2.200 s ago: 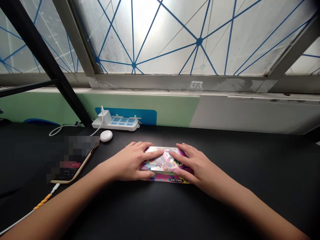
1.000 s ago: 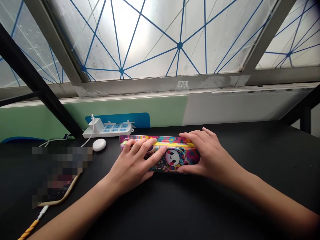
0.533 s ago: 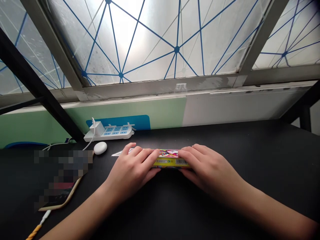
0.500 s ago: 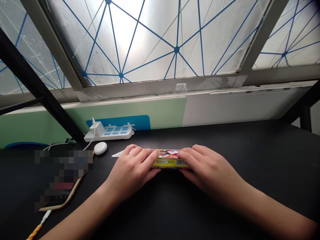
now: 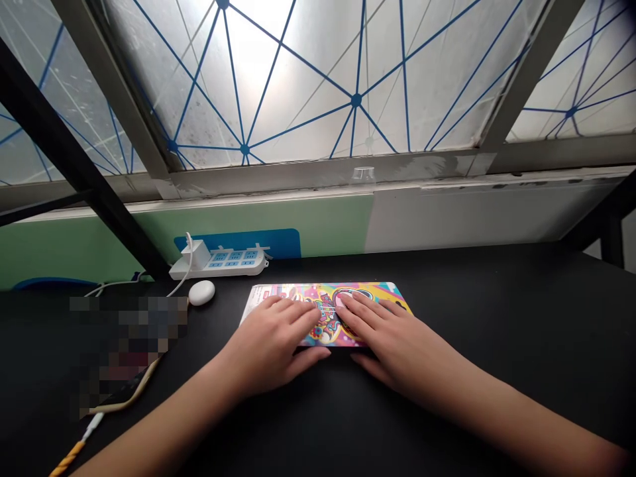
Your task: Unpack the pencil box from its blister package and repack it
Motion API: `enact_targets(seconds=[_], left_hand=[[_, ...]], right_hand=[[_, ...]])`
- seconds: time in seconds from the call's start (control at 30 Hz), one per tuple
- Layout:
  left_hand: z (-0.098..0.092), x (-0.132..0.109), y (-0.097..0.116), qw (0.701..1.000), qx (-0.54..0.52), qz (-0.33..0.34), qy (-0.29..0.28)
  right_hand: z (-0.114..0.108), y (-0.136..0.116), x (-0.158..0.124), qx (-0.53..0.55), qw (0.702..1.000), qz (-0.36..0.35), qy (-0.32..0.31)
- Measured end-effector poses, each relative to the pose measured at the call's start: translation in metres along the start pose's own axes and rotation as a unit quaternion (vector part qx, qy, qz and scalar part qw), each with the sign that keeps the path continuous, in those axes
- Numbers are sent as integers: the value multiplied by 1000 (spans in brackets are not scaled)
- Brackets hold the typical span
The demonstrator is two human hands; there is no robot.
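Observation:
A flat, brightly printed cardboard box [image 5: 325,328] with pink, yellow and blue cartoon artwork lies on the black desk in front of me. My left hand [image 5: 283,334] rests on its left half, fingers stretched over the top face and thumb along the near edge. Across the right half lies my right hand [image 5: 380,331], its fingers extended flat on the print and its thumb at the near edge. Both palms hide parts of the artwork. The underside of the box cannot be seen.
To the left lie a phone [image 5: 129,391] with a charging cable [image 5: 74,454] and a small white rounded case [image 5: 201,293]. A white power strip [image 5: 233,262] with a plugged-in charger stands against the wall. A black metal post [image 5: 94,179] slants down at the left.
The box has tipped from showing its yellow, barcoded side to lying with its broad printed face up. My fingers have spread from gripping its edges to resting flat on top.

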State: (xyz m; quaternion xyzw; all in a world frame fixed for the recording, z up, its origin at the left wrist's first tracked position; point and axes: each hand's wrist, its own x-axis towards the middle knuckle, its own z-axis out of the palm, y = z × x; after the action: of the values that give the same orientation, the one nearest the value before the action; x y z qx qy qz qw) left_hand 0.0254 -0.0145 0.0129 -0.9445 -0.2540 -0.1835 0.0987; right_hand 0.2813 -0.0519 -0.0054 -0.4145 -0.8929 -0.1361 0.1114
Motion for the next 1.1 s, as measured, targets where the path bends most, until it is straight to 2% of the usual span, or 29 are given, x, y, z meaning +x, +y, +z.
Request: enact_targets(seconds=[0.07,0.17,0.23,0.27,0.33,0.43,0.57,0.67,0.77,0.93,1.1], left_hand=[[-3,-1,-14,998,-26,-59,-2],[-4,-6,-42,984,-13,-178,13],[-6,-11,-60,951,-33,-306,3],[-7,-13,-67,929,-76,-362,-18],[-9,-17,-75,902,-122,-412,-35],[-7,-18,-73,888,-192,-416,-33],[6,-12,-59,868,-302,-395,-12],[16,-8,-48,842,-371,-391,2],[19,-6,-40,817,-416,-400,2],[10,-7,-40,781,-442,-437,-65],[4,-7,-44,759,-449,-457,-118]], right_hand=[[-4,2,0,12,1000,2,-17],[-7,4,0,21,999,-2,-29],[-7,6,0,23,999,-5,-26],[-7,8,-1,22,999,-9,-25],[-6,13,-2,20,999,-16,-26],[-8,26,-7,13,999,-20,-26],[-10,42,-12,-9,1000,-1,-16],[-5,40,-11,-6,1000,13,-8],[5,27,-6,15,1000,19,-17],[16,16,-2,17,999,13,-32],[12,17,0,20,999,0,-29]])
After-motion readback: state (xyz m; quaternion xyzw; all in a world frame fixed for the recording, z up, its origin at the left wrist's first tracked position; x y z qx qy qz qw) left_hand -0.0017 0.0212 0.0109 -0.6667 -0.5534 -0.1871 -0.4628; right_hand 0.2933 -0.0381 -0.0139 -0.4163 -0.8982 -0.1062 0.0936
